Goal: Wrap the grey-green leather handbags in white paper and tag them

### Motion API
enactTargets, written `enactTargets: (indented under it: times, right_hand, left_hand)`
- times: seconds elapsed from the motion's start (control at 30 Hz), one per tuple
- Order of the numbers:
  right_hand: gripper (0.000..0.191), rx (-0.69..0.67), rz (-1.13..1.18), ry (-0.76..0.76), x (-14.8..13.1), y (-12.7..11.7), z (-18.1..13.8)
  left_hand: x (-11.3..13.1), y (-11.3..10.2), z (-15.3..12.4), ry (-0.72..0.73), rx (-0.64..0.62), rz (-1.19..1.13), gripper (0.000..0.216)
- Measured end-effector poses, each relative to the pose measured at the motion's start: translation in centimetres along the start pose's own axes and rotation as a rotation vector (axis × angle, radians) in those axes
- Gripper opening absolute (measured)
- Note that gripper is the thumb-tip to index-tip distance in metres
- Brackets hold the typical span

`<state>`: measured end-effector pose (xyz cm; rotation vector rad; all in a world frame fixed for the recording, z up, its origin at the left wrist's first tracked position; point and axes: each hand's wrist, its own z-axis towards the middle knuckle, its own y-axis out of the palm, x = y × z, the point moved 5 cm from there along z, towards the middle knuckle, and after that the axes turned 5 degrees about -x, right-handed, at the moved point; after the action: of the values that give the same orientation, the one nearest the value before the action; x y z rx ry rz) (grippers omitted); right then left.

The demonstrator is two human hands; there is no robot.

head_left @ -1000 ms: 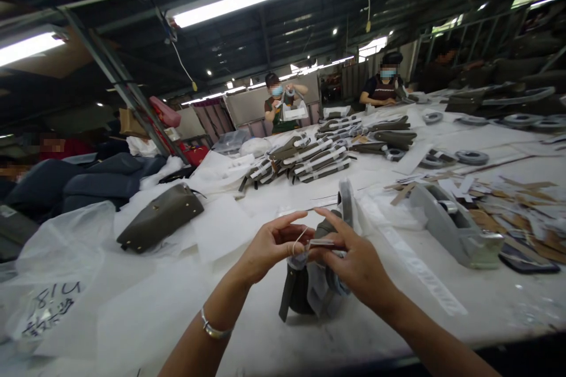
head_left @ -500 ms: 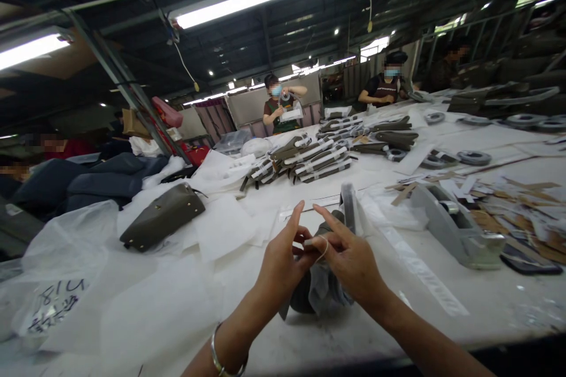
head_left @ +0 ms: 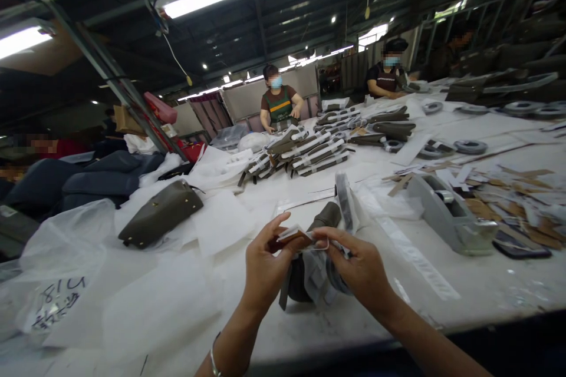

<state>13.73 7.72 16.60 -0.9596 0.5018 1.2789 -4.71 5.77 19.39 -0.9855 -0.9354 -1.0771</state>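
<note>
Over the table's front, my left hand (head_left: 265, 268) pinches a small brown and white hang tag (head_left: 295, 238) between thumb and fingers. My right hand (head_left: 365, 268) is closed in a pinch on the tag's thin pale string (head_left: 327, 243), close to the tag's right end. Below both hands lies an olive-grey bag (head_left: 298, 283), partly covered by crumpled translucent wrapping and by my hands. A plastic-wrapped dark strap (head_left: 346, 203) stands up just behind it.
A grey tape dispenser (head_left: 437, 212) stands right of my hands, a dark phone (head_left: 519, 246) beside it. Brown and white scraps (head_left: 526, 200) lie farther right. An olive bag (head_left: 161, 215) rests left on white sheets. Wrapped straps (head_left: 309, 150) are piled ahead; a masked co-worker (head_left: 280, 103) stands behind.
My hands have drawn slightly apart, and the tag's brown face has come into view in my left fingers. The co-worker opposite has lowered both hands to the table.
</note>
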Motion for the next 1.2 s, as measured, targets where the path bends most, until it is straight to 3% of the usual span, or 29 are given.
enactTargets:
  times: [0.13,0.3,0.47,0.63,0.8,0.93,1.07,1.2]
  right_hand:
    - [0.035,-0.056,-0.156,-0.234,-0.1,0.9,-0.1]
    - [0.031,-0.115,-0.177,-0.399,0.3,2.1,0.5]
    - [0.027,-0.088,-0.12,-0.331,-0.4,1.8,1.0]
    - [0.025,-0.145,0.029,-0.253,-2.1,1.9,1.6]
    - [0.018,-0.29,0.156,-0.181,-2.2,3.1,3.1]
    - [0.011,-0.199,0.226,-0.185,-2.0,2.9,3.4]
    - [0.015,-0.08,0.183,-0.366,-2.3,1.9,2.3]
    - [0.027,-0.161,0.002,-0.611,-2.2,2.1,0.7]
  left_hand:
    - [1.6,-1.4,-0.5,0.1,0.133,-0.013,0.039]
    - [3.6,-2.1,-1.5,0.264,0.217,0.064,0.026]
    - [2.7,-3.1,-1.0,0.182,0.306,-0.09,0.03]
    - [2.5,-2.7,-0.5,0.173,0.247,-0.156,0.029]
    - [2.9,-1.9,-0.6,0.171,0.2,-0.166,0.028]
    - [2.9,-2.3,-0.5,0.161,0.226,-0.13,0.029]
    - [2.2,-3.1,0.1,0.148,0.312,-0.117,0.032]
    - [2.1,-3.3,0.3,0.165,0.341,-0.195,0.031]
